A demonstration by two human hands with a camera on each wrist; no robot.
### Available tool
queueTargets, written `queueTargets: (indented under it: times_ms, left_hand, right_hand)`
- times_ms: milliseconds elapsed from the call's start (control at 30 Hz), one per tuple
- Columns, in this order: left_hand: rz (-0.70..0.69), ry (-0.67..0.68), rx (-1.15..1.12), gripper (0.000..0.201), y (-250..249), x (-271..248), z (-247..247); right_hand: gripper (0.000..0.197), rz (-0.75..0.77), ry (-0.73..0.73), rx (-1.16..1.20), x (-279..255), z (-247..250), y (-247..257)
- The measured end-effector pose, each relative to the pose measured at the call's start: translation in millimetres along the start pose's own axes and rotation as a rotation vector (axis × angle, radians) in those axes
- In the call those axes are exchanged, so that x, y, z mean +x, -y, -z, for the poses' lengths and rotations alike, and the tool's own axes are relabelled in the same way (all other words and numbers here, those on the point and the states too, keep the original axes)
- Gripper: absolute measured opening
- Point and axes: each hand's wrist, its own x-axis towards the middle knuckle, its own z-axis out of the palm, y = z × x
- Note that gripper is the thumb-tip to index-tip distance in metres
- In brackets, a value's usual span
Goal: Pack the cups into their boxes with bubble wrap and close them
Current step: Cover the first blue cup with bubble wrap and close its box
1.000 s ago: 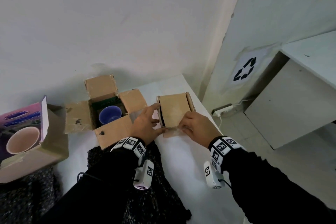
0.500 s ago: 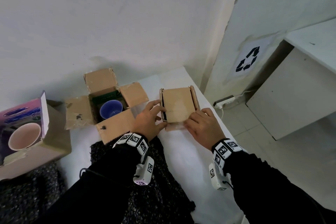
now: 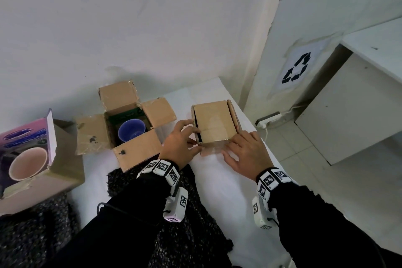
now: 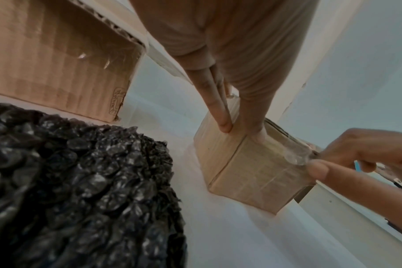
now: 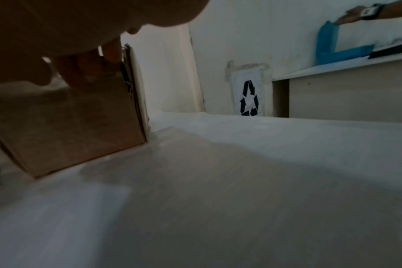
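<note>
A small cardboard box (image 3: 214,123) stands on the white table (image 3: 228,191), its top flaps folded down. My left hand (image 3: 193,135) presses straight fingers (image 4: 225,125) against the box's left top edge. At the near right corner, my right hand (image 3: 235,148) pinches a loose end of clear tape (image 4: 296,157). In the right wrist view the right hand (image 5: 85,72) shows dark over the box (image 5: 80,127). Left of it an open cardboard box (image 3: 139,150) holds a blue cup (image 3: 131,131). A pink printed box (image 3: 28,137) at far left holds a pink cup (image 3: 27,164).
Black bubble wrap (image 3: 178,213) lies on the table under my left forearm, and also shows in the left wrist view (image 4: 80,181). The table's right edge drops to a tiled floor with a power strip (image 3: 267,118). A white cabinet (image 3: 348,115) stands at right.
The small box's flaps have been pressed down. My right hand slid to the near right corner, and the left hand shifted onto the box's left edge.
</note>
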Motion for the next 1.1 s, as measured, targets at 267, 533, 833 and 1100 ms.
queueTargets:
  times_ms: [267,533,833,1100]
  left_hand:
    - [0.025,-0.020,0.002,0.048,-1,-1,-4]
    - [0.050,-0.047,0.017,0.052,2,-2,-8]
    - [0.042,0.012,0.185,0.042,-3,19,-4]
    - [0.073,-0.012,0.359,0.049,-13,48,30]
  right_hand:
    - [0.079,-0.550,0.263,0.185,40,5,-7]
    - [0.055,-0.580,0.263,0.562,31,-5,-28]
    - [0.057,-0.605,0.366,0.512,50,-14,-39]
    - [0.042,-0.721,0.360,0.554,82,-26,-45]
